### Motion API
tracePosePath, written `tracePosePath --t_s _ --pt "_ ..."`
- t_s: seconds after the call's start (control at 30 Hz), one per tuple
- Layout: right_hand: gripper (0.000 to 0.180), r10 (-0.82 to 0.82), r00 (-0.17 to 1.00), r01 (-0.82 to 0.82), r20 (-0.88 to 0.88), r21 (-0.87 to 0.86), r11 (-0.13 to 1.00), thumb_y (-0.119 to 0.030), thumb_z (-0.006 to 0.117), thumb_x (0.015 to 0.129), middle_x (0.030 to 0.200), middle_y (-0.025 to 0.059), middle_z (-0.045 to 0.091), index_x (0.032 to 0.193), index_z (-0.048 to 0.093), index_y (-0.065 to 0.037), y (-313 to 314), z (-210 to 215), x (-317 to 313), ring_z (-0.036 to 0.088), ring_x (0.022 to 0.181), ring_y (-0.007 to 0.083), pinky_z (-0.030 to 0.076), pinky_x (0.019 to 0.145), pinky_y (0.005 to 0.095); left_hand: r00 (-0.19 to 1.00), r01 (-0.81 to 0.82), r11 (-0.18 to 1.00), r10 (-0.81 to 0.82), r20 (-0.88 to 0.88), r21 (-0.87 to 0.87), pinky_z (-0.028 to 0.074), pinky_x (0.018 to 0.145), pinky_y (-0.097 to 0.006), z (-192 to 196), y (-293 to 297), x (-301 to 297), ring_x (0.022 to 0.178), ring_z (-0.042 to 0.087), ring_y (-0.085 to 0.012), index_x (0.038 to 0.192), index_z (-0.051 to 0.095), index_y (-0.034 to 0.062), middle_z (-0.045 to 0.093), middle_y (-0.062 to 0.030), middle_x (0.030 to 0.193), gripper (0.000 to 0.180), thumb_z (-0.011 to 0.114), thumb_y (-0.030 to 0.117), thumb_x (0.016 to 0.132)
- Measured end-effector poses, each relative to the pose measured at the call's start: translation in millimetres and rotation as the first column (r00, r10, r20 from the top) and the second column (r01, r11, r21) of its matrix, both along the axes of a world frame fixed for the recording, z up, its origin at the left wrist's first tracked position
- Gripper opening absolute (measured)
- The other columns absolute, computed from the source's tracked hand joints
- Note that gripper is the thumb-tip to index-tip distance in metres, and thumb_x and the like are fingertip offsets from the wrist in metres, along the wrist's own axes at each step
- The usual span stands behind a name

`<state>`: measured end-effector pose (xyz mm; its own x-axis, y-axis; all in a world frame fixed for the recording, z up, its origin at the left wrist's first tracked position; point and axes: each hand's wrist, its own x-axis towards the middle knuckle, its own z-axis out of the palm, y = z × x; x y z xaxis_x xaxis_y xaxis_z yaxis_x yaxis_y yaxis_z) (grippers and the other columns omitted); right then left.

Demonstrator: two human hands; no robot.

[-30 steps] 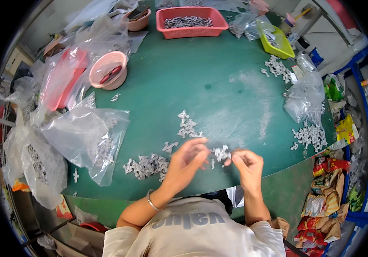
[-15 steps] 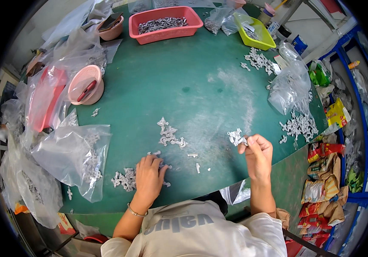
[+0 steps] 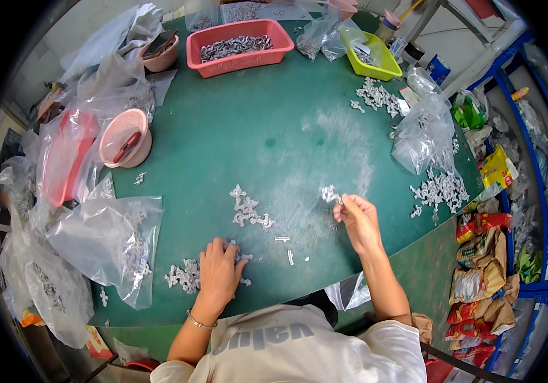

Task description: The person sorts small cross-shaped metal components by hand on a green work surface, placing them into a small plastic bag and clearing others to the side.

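Observation:
My right hand is raised over the right front of the green table, its thumb and fingers pinching a small grey metal casting that is smeared by motion. My left hand lies palm down on a loose pile of similar grey castings near the front edge. Its thumb stands apart from the fingers, and some castings show beside the fingertips; what lies under the palm is hidden. Between the hands sits a small cluster of castings, with a short metal strip and another thin strip nearby.
A red basin of grey parts and a yellow-green tray stand at the back. Clear bags and a pink basket with a red-handled tool line the left. More castings lie at right, beside a blue rack.
My right hand has moved left and slightly up with the casting, which now looks blurred. My left hand stays on the pile, barely shifted. The whole view has tilted a little.

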<state>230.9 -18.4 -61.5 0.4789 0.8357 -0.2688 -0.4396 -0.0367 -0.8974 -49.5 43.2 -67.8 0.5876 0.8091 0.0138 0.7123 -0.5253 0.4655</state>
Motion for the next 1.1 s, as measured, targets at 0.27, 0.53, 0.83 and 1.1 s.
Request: tracePosePath --t_s 0.27,0.53,0.83,1.1 --pt "0.024 -0.273 0.960 0.263 0.063 0.130 0.956 -0.022 0.051 0.087 0.094 0.0124 0.062 0.097 0.056 0.000 93.2 -39.3 172.6 0.053 0.067 0.0145 0.043 0.064 0.0278 0.998 0.034 0.997 -0.038 0.044 0.072 0.034 0.073 -0.038 -3.1 2.2 -1.3 0.088 0.045 -0.0276 0.087 0.058 0.0038 0.048 -0.0101 0.092 0.022 0.066 0.015 0.070" --pt "0.023 0.320 0.362 -0.321 0.876 -0.205 0.925 -0.016 0.062 0.075 0.092 0.0146 0.059 0.093 0.060 -0.002 83.2 -22.2 0.5 0.054 0.088 0.0283 0.043 0.078 0.0344 0.999 -0.023 0.998 0.024 -0.026 0.062 0.035 0.076 -0.037 -3.6 -0.3 -9.0 0.089 0.047 -0.0258 0.090 0.059 0.0069 0.050 -0.0070 0.091 0.023 0.066 0.016 0.070" --pt "0.037 0.325 0.134 -0.468 0.936 -0.229 0.854 -0.006 0.068 0.068 0.095 0.0119 0.054 0.102 0.054 -0.001 51.1 -33.3 -69.6 0.052 0.076 0.0242 0.044 0.068 0.0313 0.998 0.048 0.998 -0.046 -0.048 0.049 0.034 0.082 -0.045 -2.9 -1.9 -15.7 0.091 0.047 -0.0257 0.086 0.061 0.0077 0.049 -0.0076 0.093 0.015 0.064 0.010 0.071" --pt "0.031 0.196 0.454 -0.275 0.869 -0.072 0.959 0.005 0.064 0.071 0.090 0.0092 0.058 0.100 0.056 0.000 29.8 -13.3 -72.0 0.054 0.065 0.0145 0.045 0.059 0.0245 0.954 -0.003 0.999 0.018 0.298 -0.050 0.039 0.083 -0.037 24.5 -1.5 3.3 0.094 0.047 -0.0327 0.104 0.051 0.0039 0.049 -0.0129 0.100 0.034 0.063 0.004 0.072"
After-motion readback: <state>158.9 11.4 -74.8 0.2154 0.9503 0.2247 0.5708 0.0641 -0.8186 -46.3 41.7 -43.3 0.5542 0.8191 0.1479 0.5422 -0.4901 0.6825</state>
